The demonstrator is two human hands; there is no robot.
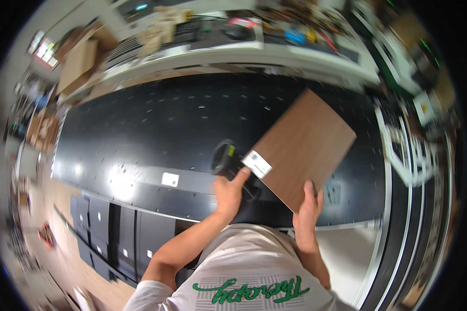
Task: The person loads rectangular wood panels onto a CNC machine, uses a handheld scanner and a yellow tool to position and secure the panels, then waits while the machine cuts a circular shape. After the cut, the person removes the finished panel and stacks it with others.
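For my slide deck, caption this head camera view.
Left hand aims black handheld scanner at white label on brown panel, right hand gripping it.

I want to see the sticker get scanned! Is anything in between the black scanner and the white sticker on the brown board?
Nothing visible does. The left hand holds the black scanner right beside the white sticker on the brown board, which the right hand grips at its lower edge.

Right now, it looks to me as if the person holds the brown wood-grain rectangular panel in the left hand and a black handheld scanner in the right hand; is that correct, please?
Not quite: the hands are swapped. In the head view, the right hand grips the lower edge of the brown wood-grain rectangular panel, while the left hand holds the black handheld scanner, pointed at the white label on the panel's corner.
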